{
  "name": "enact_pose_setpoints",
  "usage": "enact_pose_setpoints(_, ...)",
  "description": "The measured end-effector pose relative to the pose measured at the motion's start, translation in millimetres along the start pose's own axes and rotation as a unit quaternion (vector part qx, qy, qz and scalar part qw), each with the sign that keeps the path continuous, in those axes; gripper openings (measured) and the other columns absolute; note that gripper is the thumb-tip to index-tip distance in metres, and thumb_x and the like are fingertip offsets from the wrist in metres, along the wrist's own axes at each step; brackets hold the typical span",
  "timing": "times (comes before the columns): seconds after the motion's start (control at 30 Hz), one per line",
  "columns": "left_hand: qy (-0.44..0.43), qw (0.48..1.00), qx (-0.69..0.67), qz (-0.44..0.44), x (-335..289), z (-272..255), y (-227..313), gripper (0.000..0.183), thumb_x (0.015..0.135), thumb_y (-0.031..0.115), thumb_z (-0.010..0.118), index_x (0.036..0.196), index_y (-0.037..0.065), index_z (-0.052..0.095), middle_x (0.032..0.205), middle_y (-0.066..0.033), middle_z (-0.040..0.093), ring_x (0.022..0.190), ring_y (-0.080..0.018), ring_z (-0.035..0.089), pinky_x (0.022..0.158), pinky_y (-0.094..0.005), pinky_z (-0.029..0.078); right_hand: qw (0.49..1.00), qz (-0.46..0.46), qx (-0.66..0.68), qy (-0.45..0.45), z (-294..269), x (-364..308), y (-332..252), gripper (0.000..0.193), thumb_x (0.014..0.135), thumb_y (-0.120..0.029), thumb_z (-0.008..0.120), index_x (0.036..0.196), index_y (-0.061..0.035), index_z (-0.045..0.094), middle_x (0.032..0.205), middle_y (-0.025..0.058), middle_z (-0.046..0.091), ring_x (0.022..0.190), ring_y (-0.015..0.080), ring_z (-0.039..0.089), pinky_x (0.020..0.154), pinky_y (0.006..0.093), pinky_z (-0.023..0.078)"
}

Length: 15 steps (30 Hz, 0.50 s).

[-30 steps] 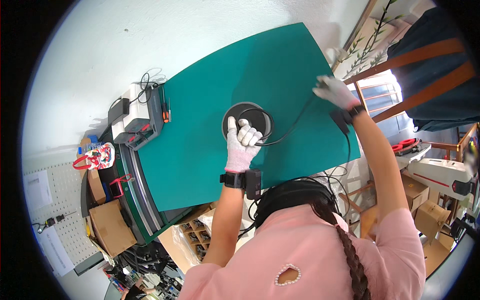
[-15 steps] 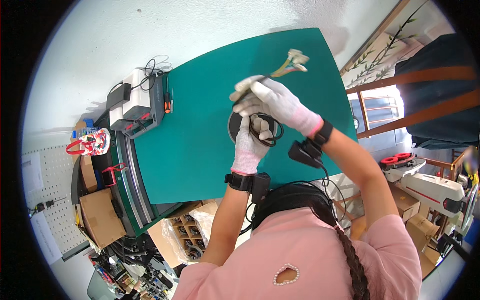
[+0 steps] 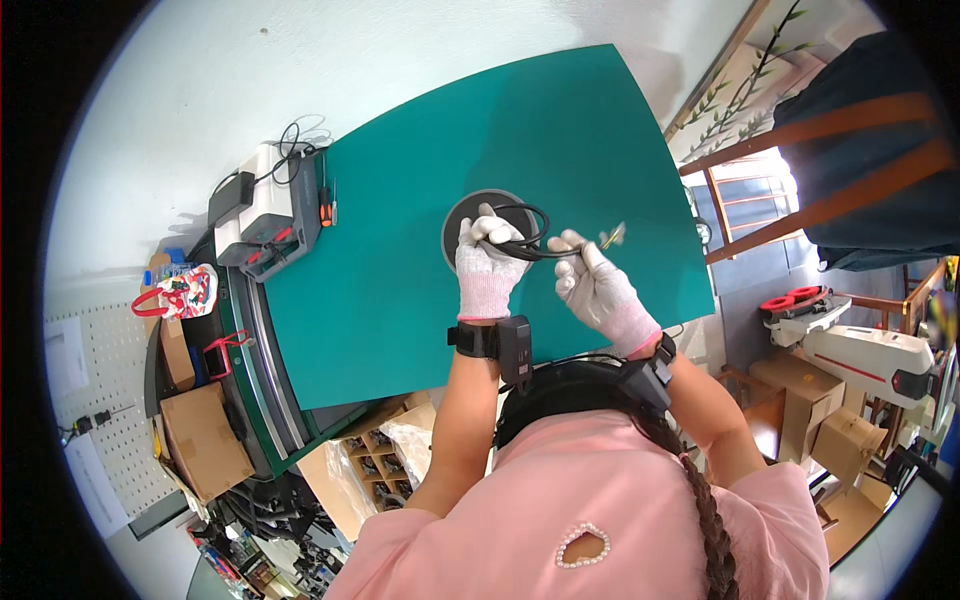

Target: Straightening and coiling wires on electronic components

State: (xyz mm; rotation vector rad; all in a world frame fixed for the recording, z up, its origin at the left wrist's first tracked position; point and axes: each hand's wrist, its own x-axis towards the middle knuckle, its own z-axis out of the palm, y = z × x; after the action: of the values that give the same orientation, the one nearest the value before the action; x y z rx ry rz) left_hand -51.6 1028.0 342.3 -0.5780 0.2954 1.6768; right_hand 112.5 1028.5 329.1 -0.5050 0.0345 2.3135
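Observation:
Above a round dark-grey disc (image 3: 460,214) on the green table mat, my gloved left hand (image 3: 490,255) is closed around the loops of a coiled black cable (image 3: 540,253). To its right my gloved right hand (image 3: 600,290) pinches the same cable close to one end. Beyond the right fingertips, thin coloured wires with a small pale connector (image 3: 614,236) stick out, blurred by motion. The left hand hides part of the disc. Both hands wear white knit gloves.
On the left side of the green table (image 3: 400,330) stands a white and grey device (image 3: 268,215) with a black adapter and cord. Orange-handled screwdrivers (image 3: 326,205) lie beside it. A divided cardboard box (image 3: 370,455) sits below the near edge. A wooden rack (image 3: 830,125) with dark cloth stands at right.
My right hand has moved from above the left hand, down and to the right, taking the wired end along. The coil in my left hand now shows more, and more of the disc is visible.

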Motion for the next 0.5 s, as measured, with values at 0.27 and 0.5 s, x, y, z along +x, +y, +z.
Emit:
enact_pose_setpoints(0.27, -0.262, 0.958, 0.01, -0.12, 13, -23, 17, 0.03, 0.091, 0.023, 0.04, 0.089, -0.002, 0.056, 0.043, 0.0091, 0.033, 0.036, -0.0038, 0.028, 0.048, -0.0194, 0.03, 0.985, -0.033, 0.134, 0.106, -5, 0, 10, 0.006, 0.094, -0.005, 0.038, 0.098, -0.0069, 0.041, 0.088, 0.0118, 0.052, 0.062, 0.0116, 0.045, 0.046, 0.0195, 0.036)
enact_pose_setpoints(0.5, -0.26, 0.956, 0.055, -0.124, 11, -17, 17, 0.043, 0.095, 0.032, 0.031, 0.083, -0.002, 0.054, 0.038, 0.0097, 0.03, 0.031, -0.0035, 0.024, 0.044, -0.0179, 0.028, 0.987, 0.013, -0.003, 0.158, -10, 5, 12, 0.011, 0.091, -0.001, 0.037, 0.098, -0.0068, 0.042, 0.08, 0.0069, 0.049, 0.053, 0.0097, 0.04, 0.039, 0.0175, 0.03)
